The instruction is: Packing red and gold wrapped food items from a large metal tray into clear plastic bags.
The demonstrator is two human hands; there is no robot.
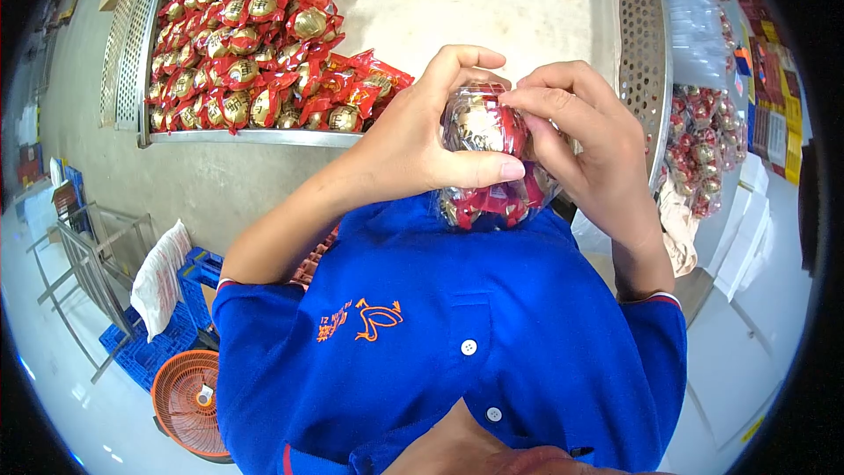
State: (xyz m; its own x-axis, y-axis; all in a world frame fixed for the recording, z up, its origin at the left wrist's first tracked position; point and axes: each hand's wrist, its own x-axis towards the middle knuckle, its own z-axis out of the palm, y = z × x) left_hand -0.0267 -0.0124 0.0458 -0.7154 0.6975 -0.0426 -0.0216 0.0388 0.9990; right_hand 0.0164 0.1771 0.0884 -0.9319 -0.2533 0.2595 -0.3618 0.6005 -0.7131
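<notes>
Close to the chest, my left hand (422, 138) is wrapped around a clear plastic bag (478, 122) of red and gold wrapped eggs, its thumb across the front. The fingertips of my right hand (580, 125) pinch the clear film at the bag's upper right. Gold and red wrappers show through the plastic, and the lower part of the bag rests near the blue shirt. Beyond my left hand, many loose eggs in red and gold wrappers (244, 72) lie piled on the metal-edged worktable (264, 137).
Perforated metal strips (639, 26) border the table. To the right are a stack of clear bags (695, 20) and several filled bags (705, 158). At lower left stand an orange fan (191, 402), a metal rack (92, 264) and blue pallets (148, 343) with a white sack (161, 277).
</notes>
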